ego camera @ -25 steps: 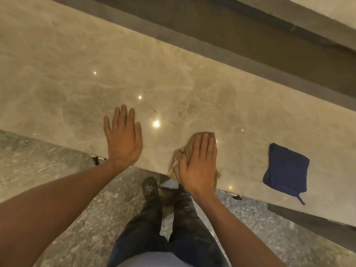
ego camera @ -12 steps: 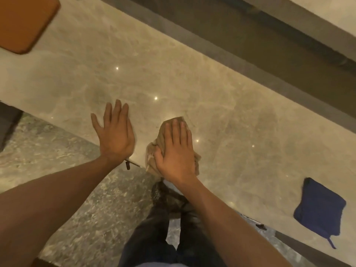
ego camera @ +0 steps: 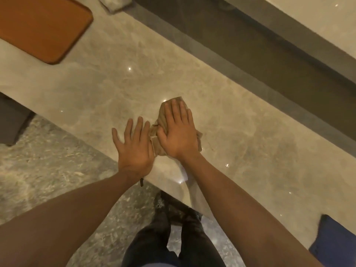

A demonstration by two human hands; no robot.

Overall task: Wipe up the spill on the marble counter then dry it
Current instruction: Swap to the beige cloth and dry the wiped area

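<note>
The tan cloth [ego camera: 162, 120] lies bunched on the marble worktop [ego camera: 240, 120] near its front edge, pinned under the flat right hand [ego camera: 178, 134], no closed grip. The left hand [ego camera: 134, 146] rests spread and empty, touching it. No liquid shows clearly, perhaps glare. A bunched cloth could smear, or slide off the edge. A blue cloth [ego camera: 335, 241] waits far right.

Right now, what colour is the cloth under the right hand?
Tan-beige, close to the marble's tone; the cloth shows best in the head view, its only view.
</note>
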